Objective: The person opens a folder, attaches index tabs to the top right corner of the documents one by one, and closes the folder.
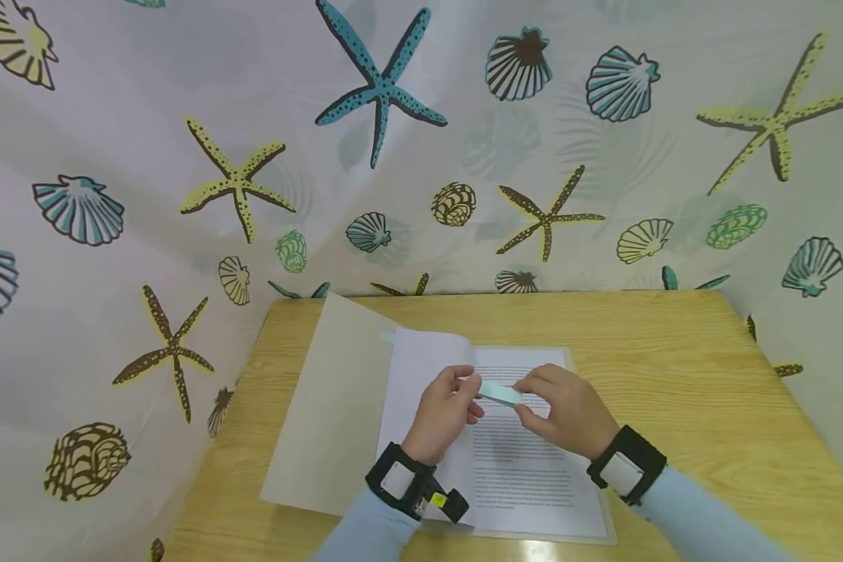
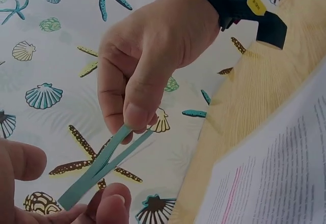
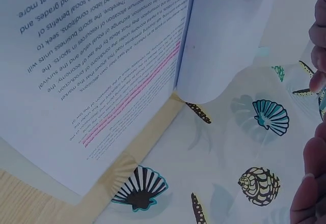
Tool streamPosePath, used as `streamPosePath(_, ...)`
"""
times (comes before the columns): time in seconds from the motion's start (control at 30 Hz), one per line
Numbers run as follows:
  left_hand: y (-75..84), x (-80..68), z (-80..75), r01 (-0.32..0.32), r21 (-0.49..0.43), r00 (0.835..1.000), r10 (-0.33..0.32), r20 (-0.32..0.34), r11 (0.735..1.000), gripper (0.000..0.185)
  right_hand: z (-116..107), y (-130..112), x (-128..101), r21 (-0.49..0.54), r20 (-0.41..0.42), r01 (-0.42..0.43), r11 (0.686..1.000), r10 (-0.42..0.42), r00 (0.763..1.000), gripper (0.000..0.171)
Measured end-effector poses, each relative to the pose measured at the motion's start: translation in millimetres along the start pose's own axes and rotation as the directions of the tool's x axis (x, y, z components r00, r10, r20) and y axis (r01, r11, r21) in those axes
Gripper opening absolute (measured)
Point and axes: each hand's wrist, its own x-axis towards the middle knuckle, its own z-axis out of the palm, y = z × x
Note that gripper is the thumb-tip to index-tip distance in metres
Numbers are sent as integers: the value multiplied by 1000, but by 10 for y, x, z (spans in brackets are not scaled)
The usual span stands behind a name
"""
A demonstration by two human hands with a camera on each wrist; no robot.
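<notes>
The pale blue strip [image 1: 500, 393] hangs between both hands above the printed page [image 1: 527, 460]; it is thin, flexible and splitting into two layers, partly peeled, and I judge it is not yet stuck down. The left hand [image 1: 444, 412] pinches one end, the right hand [image 1: 565, 411] the other. A matte grey folder [image 1: 330, 406] lies open on the wood-grain table [image 1: 695, 367].

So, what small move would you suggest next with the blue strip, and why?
Probably pull the ends apart: the left hand pinches one end of the blue strip, the right hand the other, and its two layers are already splitting above the printed page.
</notes>
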Motion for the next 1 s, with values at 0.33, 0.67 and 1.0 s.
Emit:
streamPosePath(0.33,-53,-27,80,-50,-52,999,50,-4,997,15,-20,-52,-43,250,98,-118,961,96,991,33)
streamPosePath(0.67,-73,-22,142,-65,-36,998,64,-27,997,13,-46,-71,-29,682,389,-523,512,351,852,26)
streamPosePath(1.0,-73,-17,145,-102,32,995,103,-15,994,13,-50,-95,-4,672,362,-542,505,414,835,21)
